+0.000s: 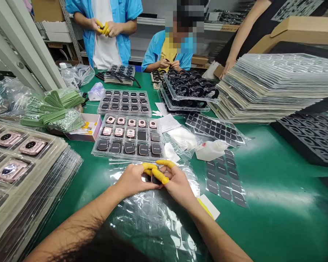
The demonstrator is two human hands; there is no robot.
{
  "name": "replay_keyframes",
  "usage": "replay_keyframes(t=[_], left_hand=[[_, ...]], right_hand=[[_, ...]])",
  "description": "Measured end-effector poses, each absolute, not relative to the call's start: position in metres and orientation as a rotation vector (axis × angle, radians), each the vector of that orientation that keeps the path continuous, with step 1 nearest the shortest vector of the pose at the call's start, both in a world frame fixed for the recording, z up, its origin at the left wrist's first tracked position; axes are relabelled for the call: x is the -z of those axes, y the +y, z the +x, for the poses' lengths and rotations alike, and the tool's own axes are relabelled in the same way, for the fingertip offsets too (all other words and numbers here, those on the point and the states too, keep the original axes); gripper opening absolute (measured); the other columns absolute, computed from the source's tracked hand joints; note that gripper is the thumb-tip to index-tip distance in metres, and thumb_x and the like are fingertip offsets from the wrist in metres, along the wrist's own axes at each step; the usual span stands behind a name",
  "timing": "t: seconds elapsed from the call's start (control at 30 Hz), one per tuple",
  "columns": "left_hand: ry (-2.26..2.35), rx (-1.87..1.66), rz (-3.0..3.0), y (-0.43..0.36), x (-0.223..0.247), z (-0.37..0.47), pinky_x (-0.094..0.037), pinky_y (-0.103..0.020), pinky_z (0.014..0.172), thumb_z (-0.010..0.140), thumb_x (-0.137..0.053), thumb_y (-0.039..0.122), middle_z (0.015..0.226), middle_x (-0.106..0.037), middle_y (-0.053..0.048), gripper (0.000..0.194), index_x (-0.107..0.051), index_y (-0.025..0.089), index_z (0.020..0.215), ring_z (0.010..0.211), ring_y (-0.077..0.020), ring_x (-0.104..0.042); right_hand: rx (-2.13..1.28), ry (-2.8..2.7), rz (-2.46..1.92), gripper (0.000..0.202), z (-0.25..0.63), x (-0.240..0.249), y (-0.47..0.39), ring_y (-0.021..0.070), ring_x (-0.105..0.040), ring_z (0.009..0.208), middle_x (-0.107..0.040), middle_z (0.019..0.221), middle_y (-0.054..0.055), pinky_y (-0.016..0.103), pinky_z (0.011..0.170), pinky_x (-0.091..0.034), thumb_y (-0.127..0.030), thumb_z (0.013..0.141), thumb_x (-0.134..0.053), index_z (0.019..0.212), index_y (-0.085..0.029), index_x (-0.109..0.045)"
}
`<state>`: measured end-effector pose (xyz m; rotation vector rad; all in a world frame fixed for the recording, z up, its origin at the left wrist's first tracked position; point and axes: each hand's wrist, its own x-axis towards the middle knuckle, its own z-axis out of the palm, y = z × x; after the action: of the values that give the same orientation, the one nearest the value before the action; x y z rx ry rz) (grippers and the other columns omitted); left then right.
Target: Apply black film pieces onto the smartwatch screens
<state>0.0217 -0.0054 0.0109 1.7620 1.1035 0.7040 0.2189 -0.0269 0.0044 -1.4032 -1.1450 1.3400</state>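
My left hand (133, 179) and my right hand (177, 181) meet over a clear plastic sheet (150, 214). Yellow finger cots cover several of my fingertips. Between them, both hands grip a small dark watch case (154, 178), mostly hidden by the fingers. Just beyond stands a clear tray (128, 157) of watch cases, some pink with their backs up, others showing dark faces with printed film. To the right lies a sheet of dark printed square stickers (224, 178). A white plastic bottle (211, 150) lies near it.
Stacked trays of pink watch cases (57, 174) rise at the left, beside green straps (57, 109). A tall stack of trays (268, 87) stands at the right. Co-workers in blue (106, 32) work across the table, near trays of black straps (190, 85).
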Motion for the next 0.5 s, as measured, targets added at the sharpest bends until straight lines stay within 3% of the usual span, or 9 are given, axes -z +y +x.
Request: replay_keyframes(t=[0.1, 0.3, 0.4, 0.5], left_hand=[[1.085, -0.679, 1.744, -0.005, -0.013, 0.021, -0.064, -0.034, 0.092, 0.073, -0.095, 0.036, 0.1, -0.089, 0.0, 0.048, -0.085, 0.027, 0.119, 0.092, -0.0239, -0.083], [1.047, -0.737, 1.506, -0.003, -0.011, 0.02, -0.066, -0.038, 0.099, 0.069, -0.101, 0.047, 0.106, -0.089, -0.006, 0.063, -0.082, 0.024, 0.125, 0.101, -0.0262, -0.084], [1.09, -0.794, 1.411, 0.0, -0.006, 0.021, -0.068, -0.041, 0.099, 0.087, -0.088, 0.04, 0.11, -0.089, -0.008, 0.044, -0.081, 0.022, 0.127, 0.101, -0.0263, -0.085], [1.061, -0.854, 1.43, 0.001, 0.0, 0.023, -0.068, -0.045, 0.105, 0.09, -0.08, 0.023, 0.118, -0.088, -0.01, 0.034, -0.082, 0.02, 0.124, 0.113, -0.0309, -0.085]], right_hand=[[-1.325, -1.153, -1.428, 0.057, 0.219, -0.003, -0.03, 0.0181, -0.067, 0.056, -0.074, 0.081, 0.0, 0.033, 0.053, -0.058, -0.07, 0.08, -0.086, 0.114, -0.027, -0.073], [-1.176, -1.084, -1.415, 0.057, 0.234, -0.013, -0.027, 0.0245, -0.073, 0.072, -0.081, 0.094, 0.009, 0.037, 0.059, -0.062, -0.07, 0.068, -0.097, 0.098, -0.025, -0.08], [-0.991, -1.155, -1.444, 0.057, 0.235, -0.022, 0.011, 0.0276, -0.074, 0.083, -0.081, 0.101, 0.01, 0.038, 0.062, -0.062, -0.073, 0.073, -0.091, 0.101, -0.025, -0.08], [-0.858, -1.511, -1.533, 0.054, 0.221, -0.03, 0.07, 0.0276, -0.073, 0.085, -0.08, 0.099, 0.01, 0.039, 0.066, -0.06, -0.073, 0.088, -0.073, 0.106, -0.023, -0.08]])
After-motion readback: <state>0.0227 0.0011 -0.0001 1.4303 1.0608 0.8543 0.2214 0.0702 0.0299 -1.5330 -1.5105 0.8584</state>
